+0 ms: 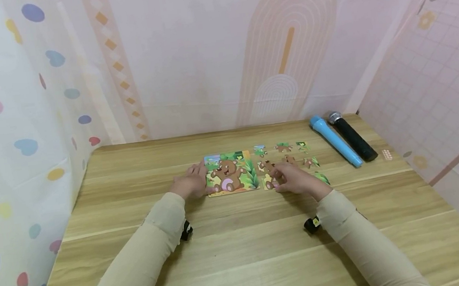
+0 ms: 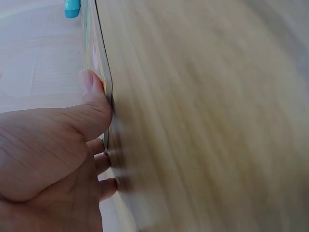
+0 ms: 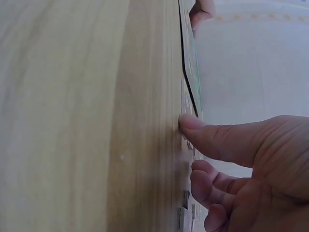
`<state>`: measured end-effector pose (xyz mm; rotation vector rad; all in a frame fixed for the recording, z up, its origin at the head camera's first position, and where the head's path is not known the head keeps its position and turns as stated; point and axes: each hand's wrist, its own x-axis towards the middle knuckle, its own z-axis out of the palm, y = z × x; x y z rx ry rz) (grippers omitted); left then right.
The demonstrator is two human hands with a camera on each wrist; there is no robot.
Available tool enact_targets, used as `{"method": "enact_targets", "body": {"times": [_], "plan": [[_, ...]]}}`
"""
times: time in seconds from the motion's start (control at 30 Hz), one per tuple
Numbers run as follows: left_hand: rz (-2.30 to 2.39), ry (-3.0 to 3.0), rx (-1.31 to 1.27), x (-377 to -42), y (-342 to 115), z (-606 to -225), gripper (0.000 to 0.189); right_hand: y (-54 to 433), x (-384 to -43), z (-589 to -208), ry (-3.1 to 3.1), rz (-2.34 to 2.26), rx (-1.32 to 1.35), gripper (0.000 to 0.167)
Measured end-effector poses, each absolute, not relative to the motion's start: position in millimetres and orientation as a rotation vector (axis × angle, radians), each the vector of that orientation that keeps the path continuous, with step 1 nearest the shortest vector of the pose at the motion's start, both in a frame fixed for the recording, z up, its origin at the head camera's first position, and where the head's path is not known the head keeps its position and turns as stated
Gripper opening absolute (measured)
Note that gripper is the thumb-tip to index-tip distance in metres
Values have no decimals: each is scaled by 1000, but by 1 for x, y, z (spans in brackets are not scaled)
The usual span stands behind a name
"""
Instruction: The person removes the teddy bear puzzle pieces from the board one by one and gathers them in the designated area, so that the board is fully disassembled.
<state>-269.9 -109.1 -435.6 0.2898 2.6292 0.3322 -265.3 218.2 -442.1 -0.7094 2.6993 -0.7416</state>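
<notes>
The puzzle board (image 1: 230, 173), showing a brown bear among green leaves, lies flat on the table. My left hand (image 1: 191, 181) rests at its left edge, the thumb (image 2: 96, 104) over the near corner and the other fingers along the side. To the right of the board lie loose puzzle pieces in rough rows, among them a leafy piece (image 1: 260, 150). My right hand (image 1: 297, 180) is over the near left pieces, holding a bear puzzle piece (image 1: 270, 183) with its thumb (image 3: 193, 123) at the near edge; its index fingertip is partly hidden. The remaining fingers curl above the pieces.
A blue microphone (image 1: 335, 141) and a black microphone (image 1: 353, 136) lie at the back right, with a small dotted sheet (image 1: 387, 155) next to them. The wooden table (image 1: 242, 255) meets patterned cloth walls (image 1: 186, 63) at the back and sides.
</notes>
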Motion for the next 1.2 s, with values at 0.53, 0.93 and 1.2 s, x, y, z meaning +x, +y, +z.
{"method": "enact_targets", "body": {"times": [0.53,0.93,1.2], "plan": [[419,2721,411,-267,-107,-435,94,204,-268,-426,2738,-671,-750,52],[378,2723,394,-270,-111,-440,86,165,-273,-427,2694,-427,-836,54],[312,2736,382,-268,-106,-442,89,170,-276,-426,2642,-624,-846,53]]}}
